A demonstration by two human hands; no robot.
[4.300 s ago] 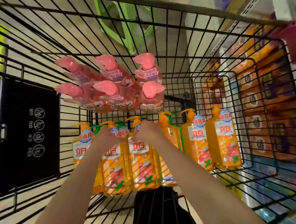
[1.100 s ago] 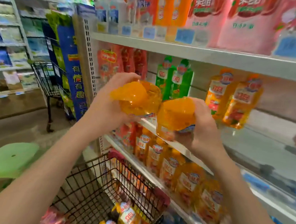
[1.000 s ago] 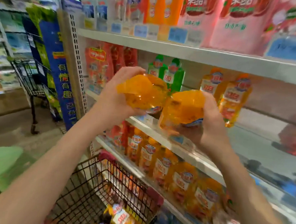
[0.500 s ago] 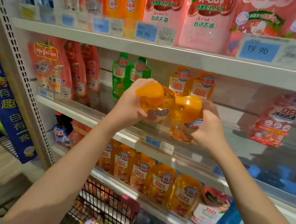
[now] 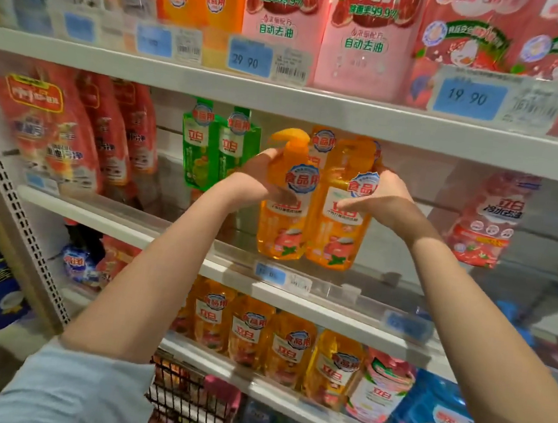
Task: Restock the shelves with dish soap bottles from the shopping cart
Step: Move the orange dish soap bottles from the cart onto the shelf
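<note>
Two orange dish soap bottles stand upright side by side on the middle shelf (image 5: 171, 236). My left hand (image 5: 260, 181) grips the left orange bottle (image 5: 281, 225) from its left side, thumb across the label. My right hand (image 5: 380, 196) grips the right orange bottle (image 5: 337, 234) from its right side. Behind them, two more orange bottles (image 5: 322, 143) stand at the back of the shelf. A corner of the black wire shopping cart (image 5: 189, 398) shows at the bottom.
Green bottles (image 5: 215, 149) stand just left of my hands and red refill pouches (image 5: 72, 134) further left. A red pouch (image 5: 486, 219) sits on the right. The shelf below holds a row of orange bottles (image 5: 258, 333). Pink pouches (image 5: 364, 37) fill the upper shelf.
Both bottles have turned from tilted, bases toward me, to upright and now sit on the middle shelf in front of the rear orange bottles. My hands have stayed on them.
</note>
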